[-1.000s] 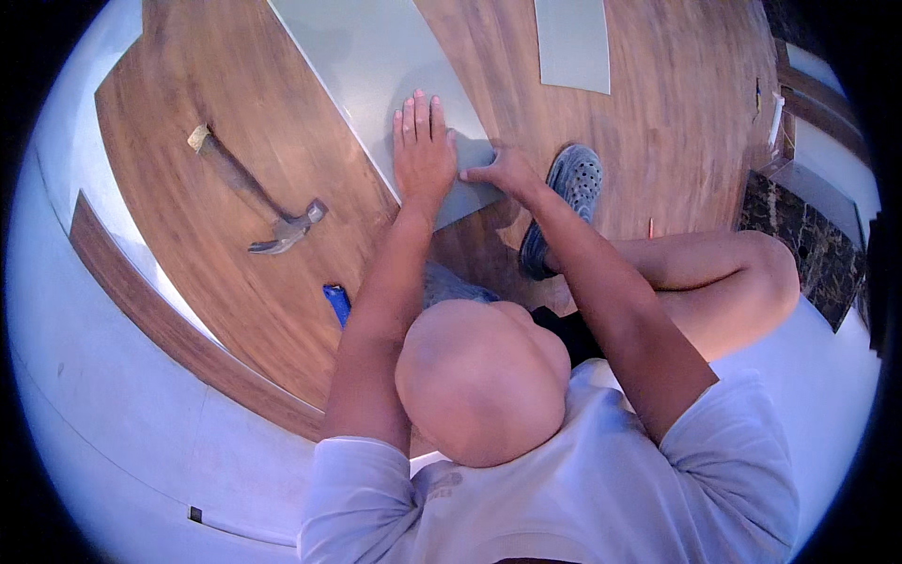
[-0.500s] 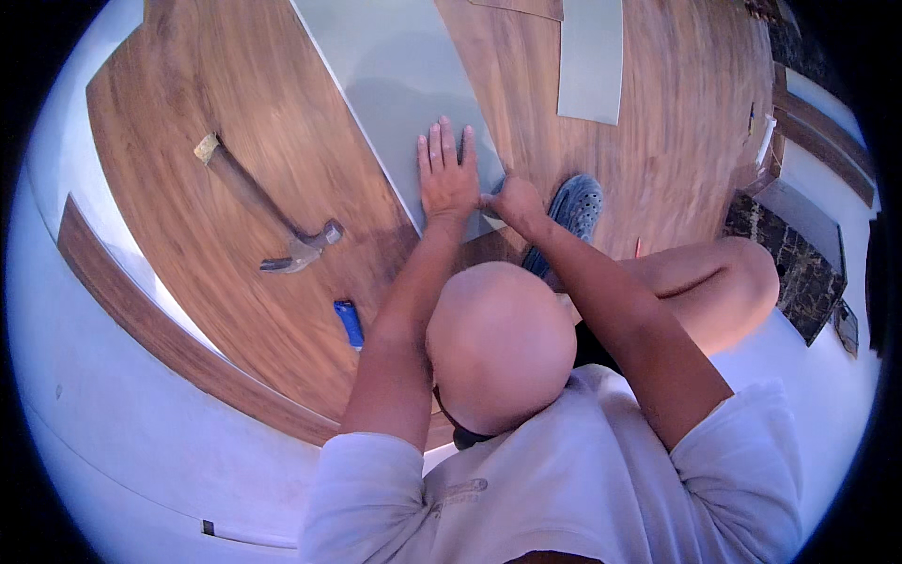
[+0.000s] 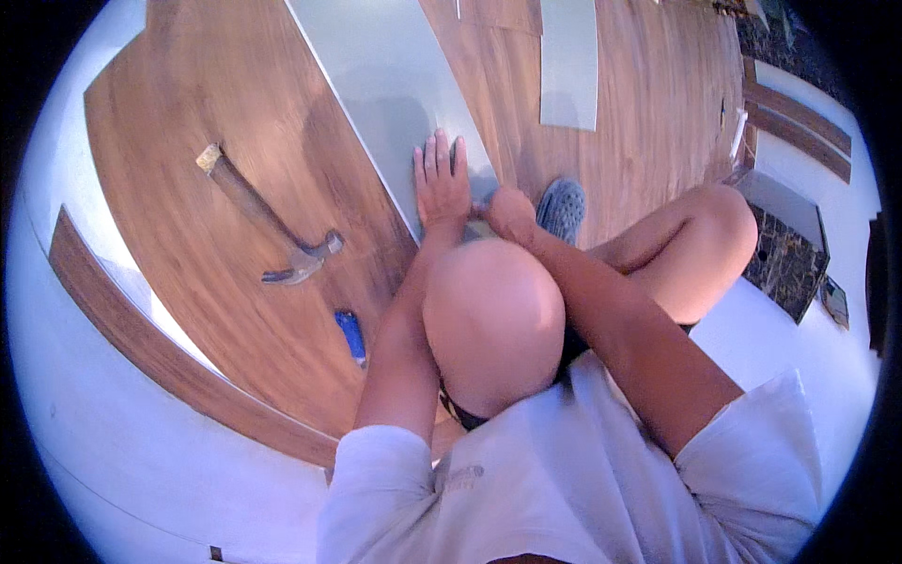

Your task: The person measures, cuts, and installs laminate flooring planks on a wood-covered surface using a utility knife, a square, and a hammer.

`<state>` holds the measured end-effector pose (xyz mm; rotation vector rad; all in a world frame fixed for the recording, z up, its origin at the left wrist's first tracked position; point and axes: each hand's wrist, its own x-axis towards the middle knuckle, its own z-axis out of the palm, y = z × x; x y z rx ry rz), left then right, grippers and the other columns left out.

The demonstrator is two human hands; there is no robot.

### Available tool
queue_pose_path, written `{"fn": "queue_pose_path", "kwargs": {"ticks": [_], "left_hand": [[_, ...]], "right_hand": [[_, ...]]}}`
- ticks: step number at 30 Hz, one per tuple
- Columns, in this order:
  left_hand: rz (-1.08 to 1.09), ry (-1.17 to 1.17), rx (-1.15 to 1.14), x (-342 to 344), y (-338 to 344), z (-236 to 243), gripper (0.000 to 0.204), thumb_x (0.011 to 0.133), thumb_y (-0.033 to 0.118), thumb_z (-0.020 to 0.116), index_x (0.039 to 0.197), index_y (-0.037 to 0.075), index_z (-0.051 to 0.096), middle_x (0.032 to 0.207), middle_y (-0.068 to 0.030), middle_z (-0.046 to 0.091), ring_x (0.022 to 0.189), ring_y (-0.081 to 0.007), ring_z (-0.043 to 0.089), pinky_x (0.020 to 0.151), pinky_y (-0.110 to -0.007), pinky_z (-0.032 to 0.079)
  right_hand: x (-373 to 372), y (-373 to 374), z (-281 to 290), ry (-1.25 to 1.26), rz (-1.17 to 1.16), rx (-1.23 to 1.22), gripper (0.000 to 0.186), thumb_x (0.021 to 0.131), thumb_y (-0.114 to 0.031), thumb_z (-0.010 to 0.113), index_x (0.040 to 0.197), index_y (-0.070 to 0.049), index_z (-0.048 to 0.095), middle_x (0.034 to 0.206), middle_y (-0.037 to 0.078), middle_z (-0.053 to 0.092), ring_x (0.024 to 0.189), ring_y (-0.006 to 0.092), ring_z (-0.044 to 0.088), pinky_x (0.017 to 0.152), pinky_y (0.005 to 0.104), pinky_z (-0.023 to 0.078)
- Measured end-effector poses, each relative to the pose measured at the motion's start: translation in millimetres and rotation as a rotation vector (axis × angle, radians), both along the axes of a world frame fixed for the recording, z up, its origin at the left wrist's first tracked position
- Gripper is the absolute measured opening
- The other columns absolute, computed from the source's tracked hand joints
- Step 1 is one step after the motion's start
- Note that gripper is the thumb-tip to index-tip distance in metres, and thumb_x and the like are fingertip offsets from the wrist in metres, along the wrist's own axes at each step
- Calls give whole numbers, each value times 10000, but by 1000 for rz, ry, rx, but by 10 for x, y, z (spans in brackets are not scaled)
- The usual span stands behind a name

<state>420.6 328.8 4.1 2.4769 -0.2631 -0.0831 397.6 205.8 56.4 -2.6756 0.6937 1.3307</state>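
Observation:
A long pale grey-green plank lies on the wood-look floor, running away from my knee. My left hand presses flat on its near end with the fingers stretched out. Close by on the right, my right hand is closed in a fist at the plank's near right edge. Something small and dark shows between the two hands, but I cannot make out what the right hand grips. My raised knee hides part of the plank's near end.
A claw hammer and a blue-handled tool lie on the floor at left. A shorter grey plank lies at far right. My shoe is beside my right hand. A dark marble-patterned box stands at right by a phone-like object.
The whole view has shifted slightly. Both hands sit a little nearer to my knee in the picture. My left palm stays flat on the plank and my right fist stays closed at its edge.

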Motion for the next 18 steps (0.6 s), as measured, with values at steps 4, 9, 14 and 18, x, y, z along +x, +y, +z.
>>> {"fn": "queue_pose_path", "kwargs": {"ticks": [4, 9, 14, 18], "left_hand": [[84, -116, -4, 23, -5, -125, 471, 912, 117, 528, 1382, 92, 514, 1513, -128, 426, 1397, -304, 413, 1204, -500, 269], [97, -175, -268, -61, 5, -52, 474, 885, 44, 489, 1357, 44, 530, 1420, -138, 533, 1361, -311, 460, 1195, -491, 291], [150, -210, -461, -4, 198, -170, 481, 859, -47, 459, 1324, 28, 559, 1378, -171, 569, 1323, -353, 500, 1173, -509, 317], [124, -219, -492, -27, 200, -200, 461, 858, -70, 461, 1293, 19, 582, 1347, -185, 594, 1307, -358, 520, 1162, -502, 336]], "right_hand": [[93, -6, 7, -61, -22, 36, 664, 767, -538, 777, 1023, 71, 708, 1035, 295, 694, 1002, 406, 691, 844, 477, 551], [-161, -486, -373, -352, -266, 437, 558, 754, -476, 825, 1004, 14, 735, 931, 169, 737, 855, 265, 717, 797, 378, 559], [336, -324, -310, -233, -422, 570, 628, 697, -505, 855, 991, 32, 715, 925, 162, 732, 824, 238, 694, 746, 364, 540], [717, -300, -348, -405, -471, 663, 610, 704, -512, 850, 943, 34, 719, 882, 158, 724, 755, 230, 681, 685, 356, 533]]}}
